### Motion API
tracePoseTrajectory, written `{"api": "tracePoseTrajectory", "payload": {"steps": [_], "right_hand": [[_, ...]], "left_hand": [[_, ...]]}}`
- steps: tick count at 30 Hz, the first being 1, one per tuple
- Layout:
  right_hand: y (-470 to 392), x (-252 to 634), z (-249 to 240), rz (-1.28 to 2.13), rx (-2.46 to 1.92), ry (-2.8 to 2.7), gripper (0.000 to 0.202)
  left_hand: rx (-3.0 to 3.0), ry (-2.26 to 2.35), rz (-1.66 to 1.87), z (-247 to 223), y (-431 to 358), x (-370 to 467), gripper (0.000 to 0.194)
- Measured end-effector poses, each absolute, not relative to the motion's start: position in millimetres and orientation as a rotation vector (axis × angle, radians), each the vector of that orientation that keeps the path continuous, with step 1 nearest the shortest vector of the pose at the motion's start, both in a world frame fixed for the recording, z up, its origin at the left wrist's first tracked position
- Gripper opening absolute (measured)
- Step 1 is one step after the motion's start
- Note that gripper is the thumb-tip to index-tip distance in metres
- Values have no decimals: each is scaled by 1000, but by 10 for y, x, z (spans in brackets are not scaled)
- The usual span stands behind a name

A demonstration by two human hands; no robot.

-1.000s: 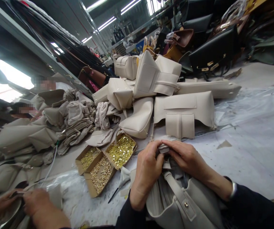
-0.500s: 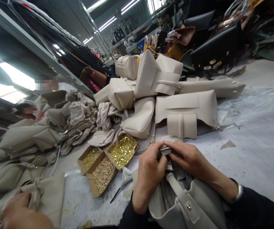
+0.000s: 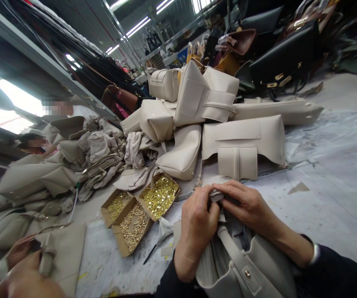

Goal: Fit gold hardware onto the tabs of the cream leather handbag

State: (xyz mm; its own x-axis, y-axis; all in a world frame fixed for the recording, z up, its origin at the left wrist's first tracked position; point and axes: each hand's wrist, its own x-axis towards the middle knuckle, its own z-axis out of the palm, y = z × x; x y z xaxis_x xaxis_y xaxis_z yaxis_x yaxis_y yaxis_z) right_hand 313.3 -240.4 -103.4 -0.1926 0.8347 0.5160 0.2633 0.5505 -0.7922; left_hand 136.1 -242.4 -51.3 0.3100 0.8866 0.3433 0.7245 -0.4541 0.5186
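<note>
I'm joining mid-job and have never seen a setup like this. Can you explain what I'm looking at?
There is no machine here: you see a person's two bare hands. The view comes from a camera worn on that person's head, looking forward and down.

The left hand and right hand meet at a small beige piece, pinched between their fingers above an open beige bag. The fingers hide part of it.

On the table are cardboard trays of small gold-coloured pieces, to the left of the hands. Behind them more beige bags are piled up. The blurred hand at lower left belongs to a co-worker.
</note>
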Motion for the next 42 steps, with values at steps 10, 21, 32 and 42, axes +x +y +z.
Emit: {"api": "tracePoseTrajectory", "payload": {"steps": [10, 21, 32, 42], "right_hand": [[-2423, 3071, -976, 586, -1038, -1740, 35], [-2352, 3125, -1045, 769, -918, -1721, 46], [-2078, 3100, -976, 1250, -1173, -1414, 23], [-2069, 3106, -1006, 1367, -1067, -1346, 27]], "left_hand": [[2399, 1534, 880, -542, -2453, 1433, 36], [2118, 1665, 791, -536, -2367, 1413, 39], [1987, 1662, 576, -412, -2273, 1390, 42], [1933, 1593, 608, -422, -2199, 1346, 38]]}}
